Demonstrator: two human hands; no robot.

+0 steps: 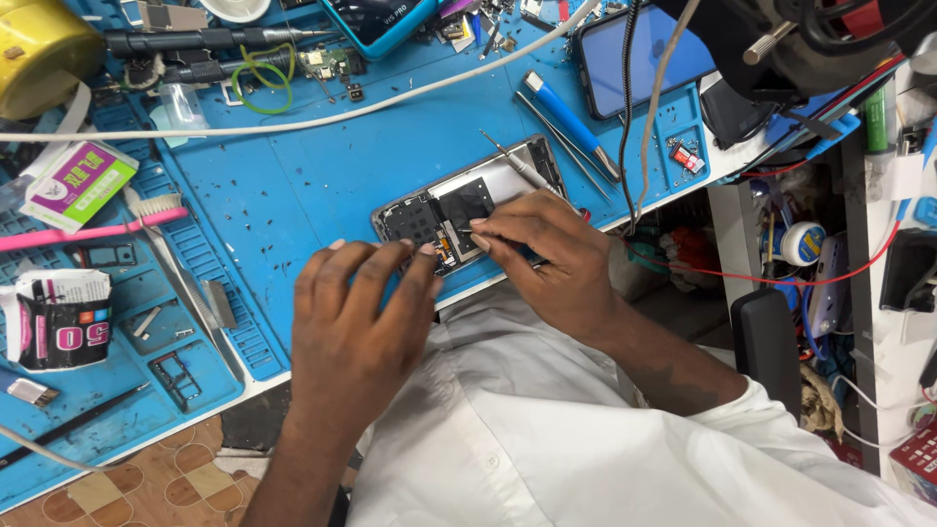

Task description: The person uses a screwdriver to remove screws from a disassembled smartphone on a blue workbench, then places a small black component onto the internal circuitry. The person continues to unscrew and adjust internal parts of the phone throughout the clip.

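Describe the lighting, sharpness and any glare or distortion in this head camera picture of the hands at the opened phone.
Head view: bright, even light; soft shadows under the left hand and right hand; opened phone sharp; white shirt nearly overexposed; blue mat edges bend slightly from the wide lens.

A blue work mat (322,166) covers a white workbench (683,190) that fills the upper left and centre of the frame, its surface evenly and brightly lit. At lower left, a floor (146,483) of brown and cream patterned tiles shows beyond the bench edge. At right, white shelving (864,322) stands crowded with red wires (781,283), a roll of tape (802,243) and small gear. A white cable (322,119) crosses the mat at the top.
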